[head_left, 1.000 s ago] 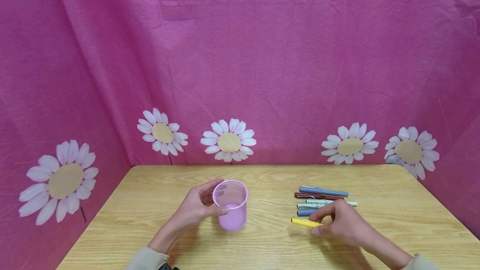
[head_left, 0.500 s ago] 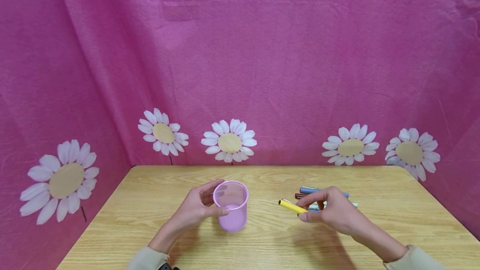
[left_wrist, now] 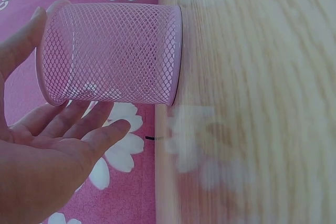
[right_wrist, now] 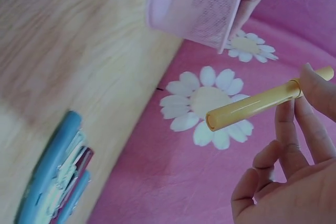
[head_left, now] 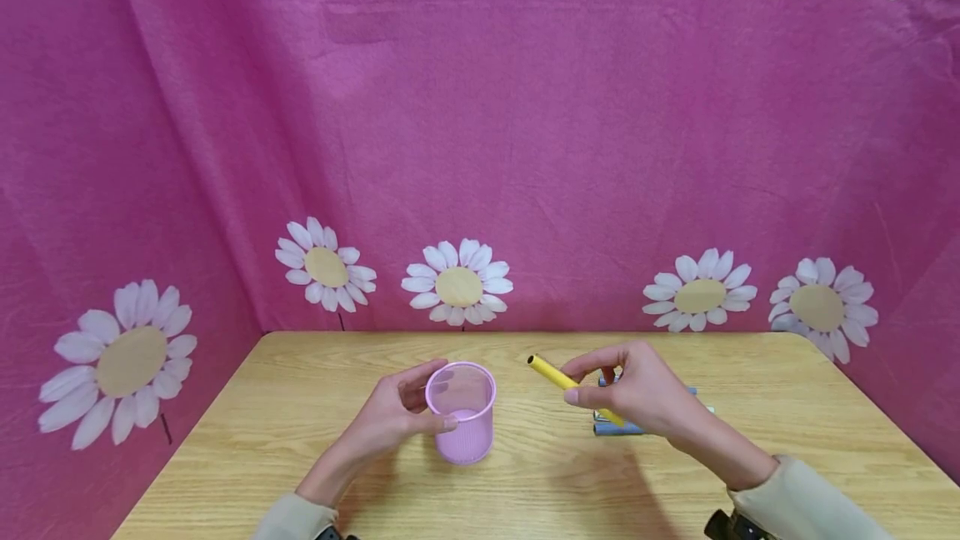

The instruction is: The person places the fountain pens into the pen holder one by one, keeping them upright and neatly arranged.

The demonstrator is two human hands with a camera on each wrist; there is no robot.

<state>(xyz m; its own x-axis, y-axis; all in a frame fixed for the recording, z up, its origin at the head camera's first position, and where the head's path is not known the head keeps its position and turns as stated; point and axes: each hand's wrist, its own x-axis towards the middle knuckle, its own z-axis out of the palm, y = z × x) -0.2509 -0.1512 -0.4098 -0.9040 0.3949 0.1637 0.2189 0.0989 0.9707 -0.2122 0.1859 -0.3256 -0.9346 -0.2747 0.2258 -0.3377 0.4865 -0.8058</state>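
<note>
A pink mesh pen cup (head_left: 465,436) stands upright on the table, left of centre in the head view. My left hand (head_left: 390,415) holds its left side, the thumb at the near rim and the fingers behind; the left wrist view shows the thumb and fingers about the mesh cup (left_wrist: 113,51). Above the table, right of the cup, my right hand (head_left: 637,390) pinches a yellow pen (head_left: 551,372) between thumb and fingertips. The pen is tilted, its upper end toward the cup. In the right wrist view the yellow pen (right_wrist: 252,106) is seen along its length.
Several pens lie side by side on the table, partly hidden behind my right hand in the head view; a blue pen (right_wrist: 52,166) is nearest in the right wrist view. A pink cloth (head_left: 570,148) with daisies hangs beyond the wooden table (head_left: 300,390).
My right hand has lifted the yellow pen off the table and carried it up and left toward the cup, tilting it. My left hand and the cup have stayed put.
</note>
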